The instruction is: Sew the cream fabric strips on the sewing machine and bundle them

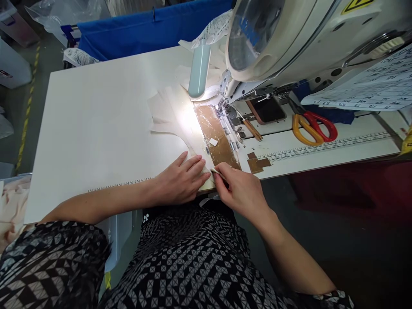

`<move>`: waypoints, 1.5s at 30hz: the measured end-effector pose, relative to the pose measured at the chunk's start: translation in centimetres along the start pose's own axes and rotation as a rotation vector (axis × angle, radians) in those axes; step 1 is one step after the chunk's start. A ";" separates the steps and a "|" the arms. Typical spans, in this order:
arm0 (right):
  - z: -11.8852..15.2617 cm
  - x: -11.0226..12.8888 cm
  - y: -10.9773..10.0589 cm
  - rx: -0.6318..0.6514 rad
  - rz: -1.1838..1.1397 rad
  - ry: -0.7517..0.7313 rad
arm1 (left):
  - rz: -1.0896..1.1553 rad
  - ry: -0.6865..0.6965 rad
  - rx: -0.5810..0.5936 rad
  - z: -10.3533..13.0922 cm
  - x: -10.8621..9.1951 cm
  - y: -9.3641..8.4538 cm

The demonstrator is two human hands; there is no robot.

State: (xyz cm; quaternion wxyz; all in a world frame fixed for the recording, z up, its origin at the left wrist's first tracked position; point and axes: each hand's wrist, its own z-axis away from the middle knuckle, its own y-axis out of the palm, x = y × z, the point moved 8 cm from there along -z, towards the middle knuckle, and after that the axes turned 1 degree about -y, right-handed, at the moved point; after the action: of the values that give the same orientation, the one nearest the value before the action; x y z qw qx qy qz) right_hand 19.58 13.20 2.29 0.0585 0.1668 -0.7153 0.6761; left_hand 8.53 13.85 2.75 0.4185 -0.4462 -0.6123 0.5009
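A pale cream cloth [165, 112] lies on the white table, one end running under the lit needle area of the sewing machine [273, 38]. My left hand [183, 178] rests flat on the cloth near the table's front edge, fingers stretched out. Just right of it, my right hand [240, 189] pinches the cloth's edge between thumb and fingers. Brown tape [222, 150] covers the machine bed beyond my right hand, with a small white scrap [213, 141] on it.
On the machine's right lie scissors [313, 128] with red and yellow handles, a phone [268, 109] and a wooden-handled tool [252, 128]. A pale green lamp-like bar [199, 71] stands behind the cloth. Blue fabric [144, 32] hangs along the white table's [90, 116] far edge.
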 end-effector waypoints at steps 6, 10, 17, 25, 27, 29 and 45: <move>0.7 0.4 -0.3 0.115 0.043 -0.107 | -0.026 -0.007 0.012 0.0 -0.1 0.2; 1.8 -0.4 -1.0 0.133 -0.014 -0.102 | -0.021 -0.005 0.000 0.0 0.0 0.2; -0.2 -0.7 -0.6 0.093 -0.085 -0.018 | -0.065 -0.090 0.020 0.3 2.5 0.2; -2.3 -1.0 -0.8 0.030 -0.249 0.054 | -0.009 -0.057 0.048 0.2 3.1 0.7; -2.9 -1.1 -0.9 -0.013 -0.243 0.089 | -0.008 -0.046 0.050 0.2 2.8 0.7; -3.5 -0.9 -0.5 -0.008 -0.214 0.101 | -0.017 -0.045 0.045 0.1 2.7 0.7; -4.8 0.4 0.3 0.107 -0.014 -0.006 | -0.066 -0.048 0.013 0.2 2.5 0.6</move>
State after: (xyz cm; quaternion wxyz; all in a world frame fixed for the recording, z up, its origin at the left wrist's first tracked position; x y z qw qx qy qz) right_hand 18.37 17.87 2.48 0.0524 0.1767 -0.6771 0.7124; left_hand 7.81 16.29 2.27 0.4230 -0.4109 -0.6331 0.5015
